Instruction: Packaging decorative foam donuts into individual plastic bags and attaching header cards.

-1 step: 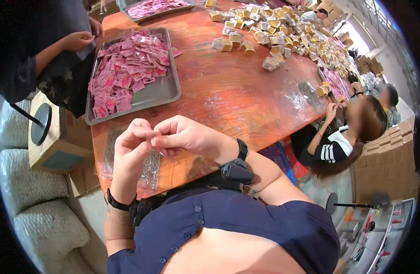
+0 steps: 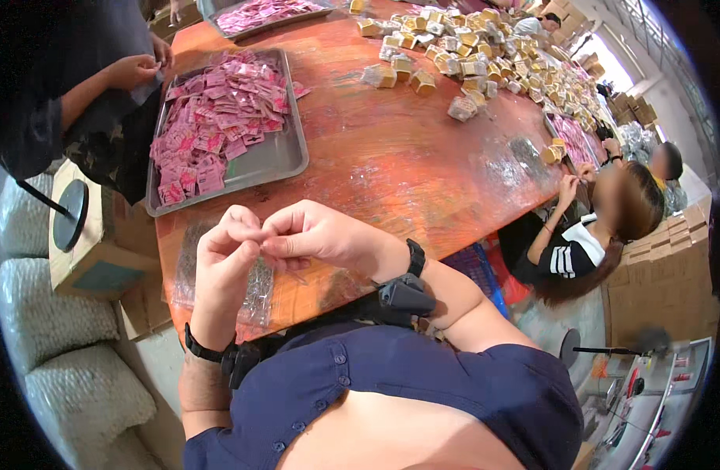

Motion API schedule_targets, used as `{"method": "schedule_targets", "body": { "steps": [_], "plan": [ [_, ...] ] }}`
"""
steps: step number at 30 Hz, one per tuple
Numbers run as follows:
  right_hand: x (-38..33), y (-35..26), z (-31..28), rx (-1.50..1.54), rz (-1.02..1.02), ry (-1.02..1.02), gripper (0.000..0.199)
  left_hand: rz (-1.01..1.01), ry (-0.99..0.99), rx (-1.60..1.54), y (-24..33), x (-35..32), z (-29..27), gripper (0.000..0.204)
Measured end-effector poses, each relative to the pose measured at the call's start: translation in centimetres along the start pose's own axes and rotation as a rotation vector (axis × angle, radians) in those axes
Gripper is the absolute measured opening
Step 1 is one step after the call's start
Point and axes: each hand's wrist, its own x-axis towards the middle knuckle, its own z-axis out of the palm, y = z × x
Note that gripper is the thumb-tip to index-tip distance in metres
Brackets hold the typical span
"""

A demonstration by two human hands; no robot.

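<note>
My left hand (image 2: 225,254) and my right hand (image 2: 325,237) meet over the near left edge of the table. The fingers of both are pinched together, tip to tip. Whatever lies between them is too small and too hidden to name; a thin, pale strip seems to show below the right fingertips. Under and beside my left hand lies a clear plastic bag (image 2: 256,301) of small, shiny pieces. Beyond my hands stands a grey metal tray (image 2: 278,160), with a heap of small pink printed cards (image 2: 219,117) in it.
The orange-red table (image 2: 352,157) bears a large pile of gold-and-white wrapped pieces (image 2: 470,59) at the far right. Another tray (image 2: 282,27) of pink cards is at the back. One person's hand (image 2: 133,72) is at the left; a seated co-worker (image 2: 568,243) is at the right.
My fingertips have shifted slightly, and a little more of the thin, pale strip shows below them. The tray and the piles have not moved.
</note>
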Motion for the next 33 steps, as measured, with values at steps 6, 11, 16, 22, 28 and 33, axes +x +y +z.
{"method": "schedule_targets", "body": {
  "steps": [6, 11, 16, 22, 28, 33],
  "plan": [
    [-2.0, -0.6, 0.0, 0.067, -0.075, 0.095, 0.014, 0.084, 0.075, 0.237, 0.3, 1.2, 1.8, 0.005],
    [-3.9, 0.4, -1.2, 0.388, -0.096, 0.118, 0.009, 0.154, -0.024, 0.385, 0.1, 2.6, 4.2, 0.004],
    [-6.6, 1.5, -2.2, 0.435, -0.207, 0.132, 0.007, 0.075, -0.273, 0.175, -0.6, 4.1, 6.3, 0.004],
    [-11.5, 0.7, -3.0, 0.468, -0.244, 0.192, 0.011, 0.115, -0.610, 0.300, -1.6, 7.4, 9.7, 0.007],
    [-17.1, 0.2, -7.5, 0.523, -0.351, 0.437, 0.011, 0.048, -0.870, 0.277, -5.8, 14.1, 14.9, 0.012],
    [-23.2, 0.6, -11.9, 0.475, -0.585, 0.790, 0.005, 0.013, -0.879, 0.504, -12.1, 24.2, 20.2, 0.026]
  ]
}}
